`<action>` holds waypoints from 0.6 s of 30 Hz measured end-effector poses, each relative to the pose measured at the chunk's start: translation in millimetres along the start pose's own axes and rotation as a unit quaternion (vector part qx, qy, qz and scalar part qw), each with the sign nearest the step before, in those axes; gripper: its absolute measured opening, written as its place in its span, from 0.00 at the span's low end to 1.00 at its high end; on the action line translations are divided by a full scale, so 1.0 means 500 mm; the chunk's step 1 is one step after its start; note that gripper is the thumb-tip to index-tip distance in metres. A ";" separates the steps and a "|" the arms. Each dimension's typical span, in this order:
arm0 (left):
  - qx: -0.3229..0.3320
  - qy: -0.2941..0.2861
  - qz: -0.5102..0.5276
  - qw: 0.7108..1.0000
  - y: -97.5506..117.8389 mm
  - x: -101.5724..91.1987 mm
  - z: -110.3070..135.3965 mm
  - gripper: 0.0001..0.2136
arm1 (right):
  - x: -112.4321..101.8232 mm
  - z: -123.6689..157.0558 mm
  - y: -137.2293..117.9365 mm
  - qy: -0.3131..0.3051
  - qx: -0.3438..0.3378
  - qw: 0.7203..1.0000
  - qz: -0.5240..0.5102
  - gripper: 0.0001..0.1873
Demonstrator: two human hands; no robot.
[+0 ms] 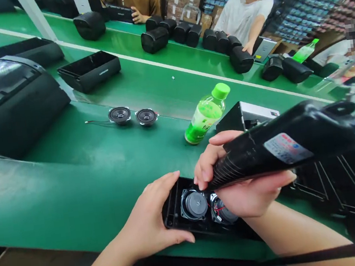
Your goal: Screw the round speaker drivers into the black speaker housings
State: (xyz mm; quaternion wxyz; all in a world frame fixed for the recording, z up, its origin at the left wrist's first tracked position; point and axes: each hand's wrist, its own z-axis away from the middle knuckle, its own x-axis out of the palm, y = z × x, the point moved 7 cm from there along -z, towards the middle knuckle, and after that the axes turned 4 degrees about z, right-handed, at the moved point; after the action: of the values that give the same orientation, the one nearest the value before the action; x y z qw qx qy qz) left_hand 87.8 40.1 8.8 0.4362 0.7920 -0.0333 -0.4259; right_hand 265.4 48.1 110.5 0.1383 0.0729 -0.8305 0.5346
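My left hand (149,220) grips the left end of a black speaker housing (173,202) that lies at the near edge of the green belt. Two round speaker drivers (194,204) sit inside it, backs up, with red wires between them. My right hand (239,186) is wrapped round a black electric screwdriver (282,146), whose tip end points down into the housing near the drivers. The tip itself is hidden by my fingers.
Two loose speaker drivers (133,114) and a green bottle (206,114) lie on the belt (73,180). Black housings (90,70) and finished speakers (154,38) stand further off. Stacked black trays (348,185) are at right. Other people work across the belt.
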 end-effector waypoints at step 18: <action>-0.004 -0.012 0.057 0.998 0.004 0.005 -0.004 0.58 | 0.010 0.018 0.016 0.024 -0.012 0.999 0.034 0.35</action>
State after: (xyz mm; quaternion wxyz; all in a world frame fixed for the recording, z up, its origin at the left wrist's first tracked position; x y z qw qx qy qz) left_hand 91.4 39.3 9.1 0.4626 0.7819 -0.0822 -0.4098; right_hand 257.1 43.3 101.4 0.1408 0.0301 -0.8353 0.5306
